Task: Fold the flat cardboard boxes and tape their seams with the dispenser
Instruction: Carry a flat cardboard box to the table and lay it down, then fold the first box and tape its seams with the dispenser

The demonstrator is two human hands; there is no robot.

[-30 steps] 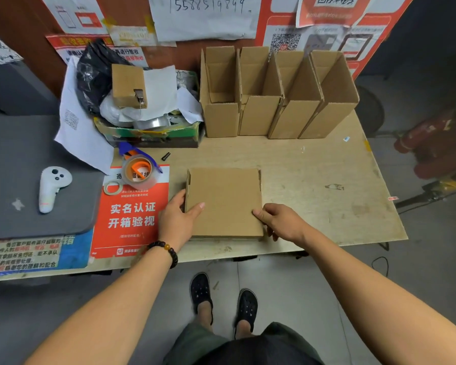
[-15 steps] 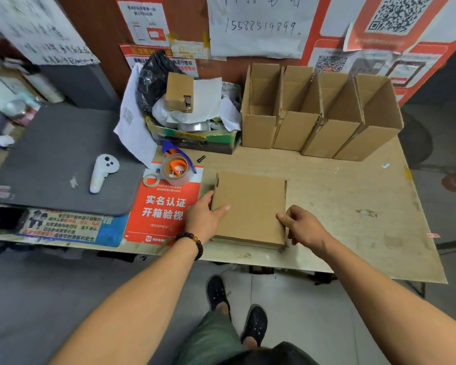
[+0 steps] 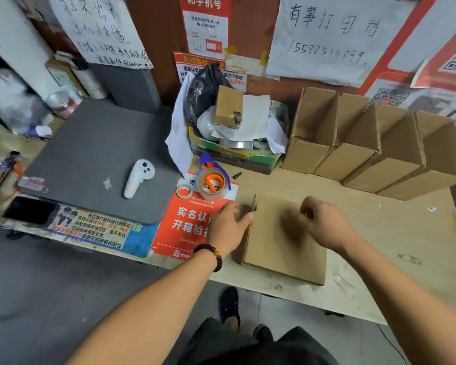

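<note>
On the wooden table (image 3: 395, 233), near its front edge, lies the flat cardboard stack (image 3: 284, 248). Left hand (image 3: 228, 227) grips its raised left edge; right hand (image 3: 324, 222), blurred, curls above, grip unclear. Judged step: lifting one blank to open; tape dispenser (image 3: 212, 181) needed afterwards

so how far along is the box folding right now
Done: four folded boxes stand in a row at the back of the table, tops open. In hand: the left hand is at the left edge of the flat cardboard stack and the right hand is blurred above it. Left: folding that stack and taping; the tape dispenser lies untouched beside it.
</note>
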